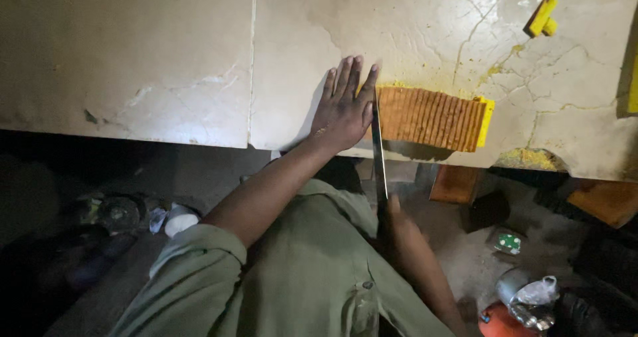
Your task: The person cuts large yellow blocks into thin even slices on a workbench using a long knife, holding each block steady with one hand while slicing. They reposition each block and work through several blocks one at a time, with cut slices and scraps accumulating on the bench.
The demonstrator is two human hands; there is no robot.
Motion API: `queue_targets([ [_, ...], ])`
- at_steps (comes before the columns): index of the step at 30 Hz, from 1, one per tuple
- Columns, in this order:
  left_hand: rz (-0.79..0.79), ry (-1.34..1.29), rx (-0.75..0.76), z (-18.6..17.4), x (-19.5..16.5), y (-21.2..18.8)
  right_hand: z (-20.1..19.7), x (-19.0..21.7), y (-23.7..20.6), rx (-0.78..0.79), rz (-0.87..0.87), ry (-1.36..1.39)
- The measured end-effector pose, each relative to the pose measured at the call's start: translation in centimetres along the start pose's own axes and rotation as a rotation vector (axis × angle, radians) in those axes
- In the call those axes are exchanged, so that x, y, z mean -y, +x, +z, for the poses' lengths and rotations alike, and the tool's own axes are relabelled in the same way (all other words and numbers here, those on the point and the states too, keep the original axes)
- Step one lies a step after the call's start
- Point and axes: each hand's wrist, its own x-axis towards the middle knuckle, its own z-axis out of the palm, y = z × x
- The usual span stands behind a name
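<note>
An orange-brown slab, scored into many thin slices, lies on the cracked pale stone counter near its front edge. A yellow strip caps the slab's right end. My left hand rests flat on the counter, fingers spread, touching the slab's left end. My right hand, below the counter edge and dim, grips the handle of a long knife. The blade runs up along the slab's left end, right beside my left thumb.
A small yellow plastic piece lies on the counter at the back right, with yellow crumbs near the front edge. Below the counter are wooden blocks, a green box, a plastic bag on a container and dark clutter at left.
</note>
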Motion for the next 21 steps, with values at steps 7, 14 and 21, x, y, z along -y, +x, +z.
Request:
queue_targets([
  [7, 0.002, 0.018, 0.04, -0.7, -0.2, 0.2, 4.6, -4.4, 9.0, -0.136, -0.024, -0.245],
  [14, 0.009, -0.012, 0.131, -1.9, 0.4, 0.4, -3.6, 4.0, 13.4, -0.293, -0.202, -0.054],
  [21, 0.009, 0.03, 0.063, -1.6, 0.4, -0.5, 1.2, 0.7, 1.0, 0.008, 0.386, 0.865],
])
